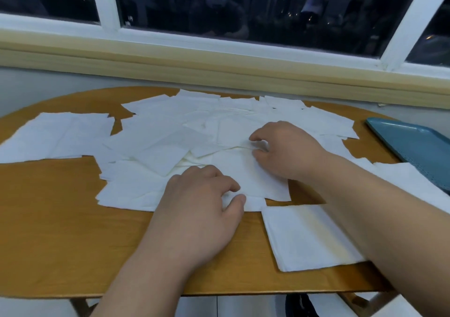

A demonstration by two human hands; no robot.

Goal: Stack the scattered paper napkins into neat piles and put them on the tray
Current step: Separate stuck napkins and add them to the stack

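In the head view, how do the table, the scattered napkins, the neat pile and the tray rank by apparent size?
1. table
2. scattered napkins
3. neat pile and tray: alike; the frame edge cuts the tray, so unranked.

Head camera looks forward and down, close over the table (60,224), facing the window (243,7).

Dining-type room: wooden table (60,231) against white-framed window (107,3), teal tray (414,146).

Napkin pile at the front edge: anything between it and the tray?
Yes. The right forearm crosses between the napkin pile and the teal tray, and loose napkins lie beside the tray's near edge.
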